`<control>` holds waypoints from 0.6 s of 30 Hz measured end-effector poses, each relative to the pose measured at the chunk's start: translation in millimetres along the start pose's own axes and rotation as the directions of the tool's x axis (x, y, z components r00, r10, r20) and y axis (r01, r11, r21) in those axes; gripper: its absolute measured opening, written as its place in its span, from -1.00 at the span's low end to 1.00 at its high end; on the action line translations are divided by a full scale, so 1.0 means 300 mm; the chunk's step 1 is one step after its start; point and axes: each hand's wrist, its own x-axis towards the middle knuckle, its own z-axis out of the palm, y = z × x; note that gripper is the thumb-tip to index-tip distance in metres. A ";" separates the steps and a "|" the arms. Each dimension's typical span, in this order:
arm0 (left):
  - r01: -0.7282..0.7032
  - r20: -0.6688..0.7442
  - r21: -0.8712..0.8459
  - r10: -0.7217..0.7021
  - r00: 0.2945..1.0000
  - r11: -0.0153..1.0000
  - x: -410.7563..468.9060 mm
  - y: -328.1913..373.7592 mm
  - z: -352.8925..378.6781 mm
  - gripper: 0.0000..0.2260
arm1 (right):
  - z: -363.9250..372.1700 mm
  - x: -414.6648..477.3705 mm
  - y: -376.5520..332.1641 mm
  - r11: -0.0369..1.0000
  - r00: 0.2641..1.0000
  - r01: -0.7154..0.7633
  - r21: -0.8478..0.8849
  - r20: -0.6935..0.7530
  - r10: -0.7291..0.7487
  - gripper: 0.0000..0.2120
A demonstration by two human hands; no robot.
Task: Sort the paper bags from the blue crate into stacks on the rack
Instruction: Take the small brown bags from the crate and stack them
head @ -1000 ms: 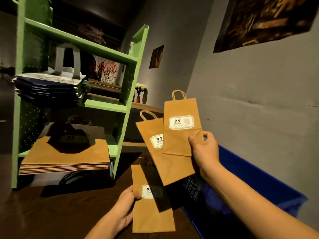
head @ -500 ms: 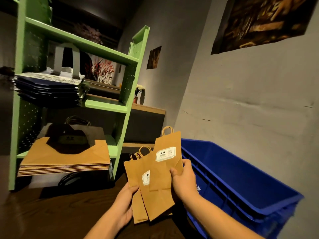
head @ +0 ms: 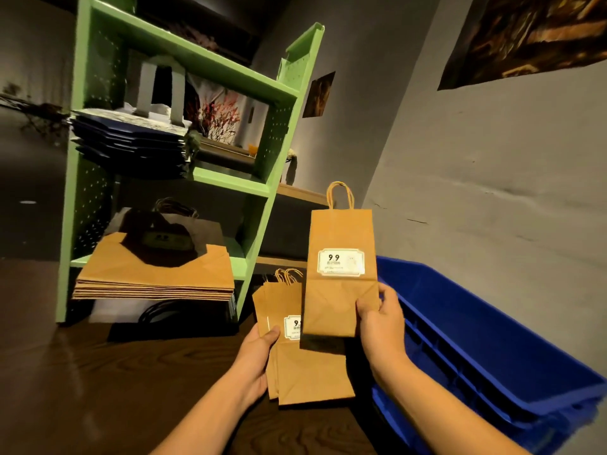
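My right hand [head: 381, 320] pinches the lower right edge of a small brown paper bag [head: 340, 257] with a white "9.9" label, holding it upright in front of the blue crate [head: 492, 349]. My left hand [head: 259, 356] grips two or more matching small brown bags [head: 308, 372] by their left edge, low over the dark table. The held single bag partly overlaps them. The green rack [head: 262, 188] stands at the left. Its low shelf carries a stack of larger brown bags [head: 154, 277], and its middle shelf a stack of dark blue bags [head: 131, 146].
The dark wooden table [head: 98, 389] runs under both hands. A grey wall [head: 492, 192] with posters rises right behind the crate. Black cables and a dark item [head: 170, 315] lie under the rack's low shelf.
My right hand passed one of its two bags to the left hand's bunch, then lifted the remaining single bag upright. The view swung down toward the crate.
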 end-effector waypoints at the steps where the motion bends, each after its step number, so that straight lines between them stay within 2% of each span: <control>1: -0.005 0.008 -0.007 0.006 1.000 1.000 0.001 -0.001 -0.001 -0.78 | 0.007 -0.018 0.031 0.998 0.999 -0.031 -0.062 0.008 0.031 -0.79; 4: -0.037 0.056 -0.046 0.040 0.998 0.998 0.001 0.000 0.002 -0.74 | 0.038 -0.075 0.164 0.925 0.993 -0.073 -0.373 0.055 0.100 -0.73; 7: -0.021 0.121 -0.055 0.027 0.992 0.998 -0.018 0.009 0.010 -0.71 | 0.081 -0.116 0.244 0.900 0.945 -0.186 -0.393 0.178 0.274 -0.64; 9: 0.024 0.162 -0.028 -0.019 0.987 0.999 -0.029 0.019 0.009 -0.68 | 0.093 -0.134 0.227 0.891 0.927 -0.169 -0.422 0.238 0.288 -0.62; 11: 0.030 0.179 0.010 -0.032 0.983 0.999 -0.026 0.017 0.002 -0.71 | 0.089 -0.125 0.184 0.858 0.928 -0.002 -0.514 0.318 0.193 -0.54; 13: 0.001 0.147 0.081 -0.013 0.989 0.997 -0.014 -0.006 0.002 -0.75 | 0.056 -0.076 0.097 0.755 0.925 0.232 -0.613 0.380 0.025 -0.41; 14: 0.003 0.124 0.117 -0.018 0.992 0.993 -0.005 -0.018 0.000 -0.73 | 0.036 -0.029 0.039 0.714 0.914 0.332 -0.617 0.397 -0.082 -0.42; 16: 0.032 0.098 0.171 -0.049 0.994 0.985 0.000 -0.038 0.005 -0.73 | -0.030 0.096 -0.099 0.709 0.885 0.458 -0.537 0.351 -0.305 -0.61; 18: 0.042 0.071 0.238 -0.061 0.996 0.970 0.009 -0.043 0.002 -0.73 | -0.086 0.243 -0.202 0.781 0.907 0.419 -0.462 0.175 -0.383 -0.76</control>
